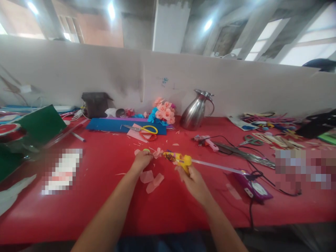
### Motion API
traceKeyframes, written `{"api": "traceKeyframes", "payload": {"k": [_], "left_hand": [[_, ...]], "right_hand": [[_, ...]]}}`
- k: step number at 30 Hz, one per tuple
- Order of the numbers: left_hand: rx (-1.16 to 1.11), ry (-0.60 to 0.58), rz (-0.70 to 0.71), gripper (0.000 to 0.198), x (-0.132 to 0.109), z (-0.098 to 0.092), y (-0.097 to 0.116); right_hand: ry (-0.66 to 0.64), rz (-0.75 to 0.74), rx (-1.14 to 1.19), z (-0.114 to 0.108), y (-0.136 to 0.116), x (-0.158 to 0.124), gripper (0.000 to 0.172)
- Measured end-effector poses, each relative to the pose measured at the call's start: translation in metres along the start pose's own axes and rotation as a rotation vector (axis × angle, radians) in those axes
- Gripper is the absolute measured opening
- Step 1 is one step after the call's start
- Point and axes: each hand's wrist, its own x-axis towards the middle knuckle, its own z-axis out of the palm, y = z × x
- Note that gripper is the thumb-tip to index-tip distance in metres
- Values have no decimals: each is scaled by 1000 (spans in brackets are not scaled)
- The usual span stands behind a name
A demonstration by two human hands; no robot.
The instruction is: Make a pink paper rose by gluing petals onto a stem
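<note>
My right hand [193, 180] is wrapped round the handle of a yellow hot glue gun [181, 160], with a long clear glue stick [217, 166] sticking out of its back. The gun's nozzle points left at a small pink paper flower [157, 153]. My left hand [143, 160] is closed, pinching that flower by what seems to be its stem; the fingertips are partly hidden. Just below, loose pink paper petals [154, 182] lie on the red table. A light green round piece [146, 150] shows behind my left fingers.
Behind my hands, yellow-handled scissors [147, 129] lie on a blue sheet [107, 126]. A bunch of paper flowers [165, 111] and a steel jug [195, 111] stand near the wall. On the right are wires [244, 154], a purple power strip [253, 187] and cables.
</note>
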Motion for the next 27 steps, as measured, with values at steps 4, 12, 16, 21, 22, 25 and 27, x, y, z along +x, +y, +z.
{"api": "traceKeyframes", "payload": {"k": [4, 12, 16, 21, 22, 25, 27], "left_hand": [[72, 16, 12, 7, -1, 1, 1], [194, 39, 81, 9, -3, 0, 2], [229, 39, 101, 11, -2, -1, 1], [231, 43, 113, 13, 0, 0, -1], [224, 43, 115, 13, 0, 0, -1], [211, 43, 120, 12, -2, 0, 0], [211, 47, 117, 13, -3, 0, 1]], "right_hand": [[-23, -16, -97, 8, 2, -2, 34], [-79, -5, -214, 16, 3, 0, 34], [-65, -2, -267, 19, -1, 2, 35], [-73, -19, -329, 24, -1, 5, 37], [-75, -20, -342, 24, -1, 5, 37], [-76, -21, -360, 26, -1, 6, 37], [-68, -22, -357, 26, -2, 6, 36]]}}
